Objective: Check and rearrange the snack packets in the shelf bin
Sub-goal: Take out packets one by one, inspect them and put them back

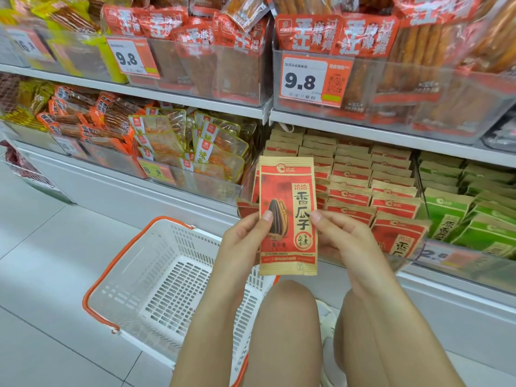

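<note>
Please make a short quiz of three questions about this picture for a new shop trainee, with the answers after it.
1. True or false: both hands hold the red sunflower seed packet upright in front of the shelf.
2. What lies in the white basket on the floor? A) red packets B) green packets C) nothing visible
3. Which colour are the packets in the bin to the right of the red packets in the shelf bin?

Key:
1. True: the left hand and the right hand pinch its sides with the thumbs on the front.
2. C
3. Green.
</note>
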Demonstrator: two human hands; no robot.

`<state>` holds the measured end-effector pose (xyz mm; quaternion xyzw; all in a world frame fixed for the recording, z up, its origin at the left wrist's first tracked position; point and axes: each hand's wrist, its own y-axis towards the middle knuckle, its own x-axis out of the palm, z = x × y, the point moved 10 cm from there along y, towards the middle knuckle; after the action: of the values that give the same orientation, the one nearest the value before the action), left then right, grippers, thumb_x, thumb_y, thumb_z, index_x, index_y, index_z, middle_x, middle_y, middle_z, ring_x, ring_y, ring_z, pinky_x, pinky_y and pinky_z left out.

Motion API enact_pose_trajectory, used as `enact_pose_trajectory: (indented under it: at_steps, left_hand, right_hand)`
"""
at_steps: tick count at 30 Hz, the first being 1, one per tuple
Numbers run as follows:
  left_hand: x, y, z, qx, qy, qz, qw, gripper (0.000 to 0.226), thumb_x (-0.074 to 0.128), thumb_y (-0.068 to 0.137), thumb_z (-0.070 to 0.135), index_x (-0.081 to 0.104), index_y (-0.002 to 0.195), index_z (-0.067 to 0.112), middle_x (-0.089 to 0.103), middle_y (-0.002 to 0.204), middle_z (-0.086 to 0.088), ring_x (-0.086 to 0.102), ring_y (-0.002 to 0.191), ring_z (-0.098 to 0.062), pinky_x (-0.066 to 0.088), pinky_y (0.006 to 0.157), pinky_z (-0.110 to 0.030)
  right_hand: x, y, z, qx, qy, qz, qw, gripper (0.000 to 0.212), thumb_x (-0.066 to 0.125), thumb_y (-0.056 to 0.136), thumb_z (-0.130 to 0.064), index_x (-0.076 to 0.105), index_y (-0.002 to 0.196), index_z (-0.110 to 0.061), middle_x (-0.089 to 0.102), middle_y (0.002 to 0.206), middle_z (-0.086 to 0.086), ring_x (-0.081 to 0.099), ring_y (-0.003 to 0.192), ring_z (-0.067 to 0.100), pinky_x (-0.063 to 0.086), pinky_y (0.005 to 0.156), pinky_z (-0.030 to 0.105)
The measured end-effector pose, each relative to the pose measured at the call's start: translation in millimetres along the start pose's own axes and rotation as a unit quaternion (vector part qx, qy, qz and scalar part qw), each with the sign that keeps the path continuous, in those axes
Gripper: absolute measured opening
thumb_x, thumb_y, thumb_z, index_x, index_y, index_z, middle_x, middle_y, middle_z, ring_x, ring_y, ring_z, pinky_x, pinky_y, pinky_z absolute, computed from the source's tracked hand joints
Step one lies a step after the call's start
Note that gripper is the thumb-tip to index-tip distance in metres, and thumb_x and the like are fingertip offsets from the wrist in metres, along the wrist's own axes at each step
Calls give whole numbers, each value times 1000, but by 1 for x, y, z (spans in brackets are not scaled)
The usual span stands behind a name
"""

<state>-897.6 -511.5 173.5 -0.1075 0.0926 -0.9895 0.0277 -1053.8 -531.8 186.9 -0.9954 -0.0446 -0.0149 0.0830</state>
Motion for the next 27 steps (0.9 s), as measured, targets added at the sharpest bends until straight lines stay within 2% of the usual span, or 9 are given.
enact_pose_trajectory:
  at_steps: [2, 5, 9, 13, 15, 18, 21, 25, 27]
  left_hand:
    - [-1, 0, -5, -11, -2, 8, 1000, 29, 50, 100, 32, 74, 110, 18, 77, 99, -8, 72, 86, -18, 56, 70, -26]
    - [1, -1, -8, -15, -8, 7, 1000, 25, 51, 100, 27, 74, 108, 22, 77, 97, -5, 71, 86, -16, 57, 72, -27]
    - [6, -2, -8, -7, -5, -5, 1000, 23, 52, 100, 21, 74, 107, 21, 77, 93, -3, 72, 83, -13, 55, 65, -22]
    - [6, -3, -7, -1, -9, 3, 1000, 23, 51, 100, 20, 73, 107, 20, 77, 92, -1, 72, 81, -12, 54, 65, -21]
    - [3, -2, -6, 6, -7, 16, 1000, 24, 53, 100, 17, 71, 114, 19, 77, 96, -2, 73, 85, -13, 55, 66, -21]
    - [-2, -3, -3, 34, 6, 37, 999, 34, 58, 96, 7, 62, 128, 18, 76, 107, -1, 71, 95, -9, 56, 72, -19]
    - [8, -6, 1, 62, 79, -5, 995, 44, 65, 91, 5, 58, 123, 35, 75, 106, 15, 69, 99, -1, 53, 79, -16]
    - [21, -7, -5, 53, 150, -64, 985, 77, 82, 77, 25, 44, 144, 31, 70, 119, 17, 65, 105, 3, 49, 83, -12]
    - [20, -6, -6, 44, 148, -69, 985, 79, 79, 71, 32, 46, 143, 33, 69, 119, 16, 65, 105, 3, 50, 83, -13]
  right_hand:
    - [-6, -2, 3, 0, 11, 25, 1000, 36, 64, 71, -43, 75, 97, -19, 76, 92, 2, 71, 90, 16, 50, 95, 41]
    - [-14, -5, 7, 2, 26, 54, 998, 30, 64, 77, -36, 75, 99, -19, 76, 93, 2, 71, 92, 17, 51, 95, 41]
    - [-22, -7, 8, 0, 33, 80, 996, 18, 64, 84, -28, 76, 94, -20, 76, 88, 3, 72, 84, 15, 52, 90, 40]
    - [-22, -5, 7, -3, 44, 85, 995, 13, 63, 87, -22, 75, 90, -19, 76, 82, 3, 71, 74, 12, 54, 78, 34]
    - [-21, -5, 6, -4, 48, 88, 995, 13, 64, 86, -23, 74, 90, -17, 76, 81, 3, 71, 72, 12, 54, 77, 34]
    - [-20, -5, 9, 3, 60, 89, 994, 18, 64, 86, -24, 71, 96, -11, 76, 84, 6, 71, 75, 15, 56, 79, 36]
    - [-16, -6, 7, 4, 62, 81, 995, 14, 62, 89, -19, 66, 98, -9, 76, 80, 4, 71, 71, 15, 58, 68, 31]
    - [-1, -6, -2, -9, 27, 44, 999, 15, 65, 87, -12, 59, 101, -13, 73, 77, 3, 71, 67, 13, 57, 56, 27]
    - [5, -8, -9, -17, 6, 22, 1000, 23, 70, 84, -13, 59, 104, -15, 72, 81, 1, 72, 68, 15, 58, 57, 29]
